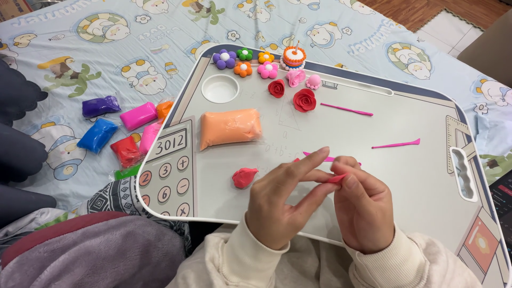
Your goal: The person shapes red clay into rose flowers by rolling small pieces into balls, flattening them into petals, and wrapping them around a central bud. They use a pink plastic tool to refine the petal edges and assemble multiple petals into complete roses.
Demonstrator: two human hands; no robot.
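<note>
Bedding printed with cartoon animals on pale blue (160, 48) lies under a white lap-tray surface with a printed calculator panel (405, 160), which spans my view. I observe both hands working together just above the near half of that surface. My left hand (280, 205) has its fingers (314, 157) extended and partly spread, thumb and forefinger meeting the right hand's. My right hand (365, 210) has its fingers curled in, pinching a small flattened piece of red modelling clay (337, 178) between thumb and forefinger; the left fingertips touch the same piece. The piece sits between the two hands, raised off the surface.

Just left of the left hand rests a rough lump of red clay (245, 177). Beyond it lies a sealed packet of peach-orange clay (230, 128). Two finished red clay roses (304, 100) sit further back, near a row of small clay flowers in purple, green, orange and pink (245, 61) and a small orange clay cake (294, 56). A round white recessed cup holder (220, 88) is at the far left corner. Two thin pink plastic sculpting tools (346, 110) lie to the right; a third is partly hidden behind the hands. On the bedding, left of the tray, lie wrapped clay blocks in purple, blue, pink, red and green (114, 130).
</note>
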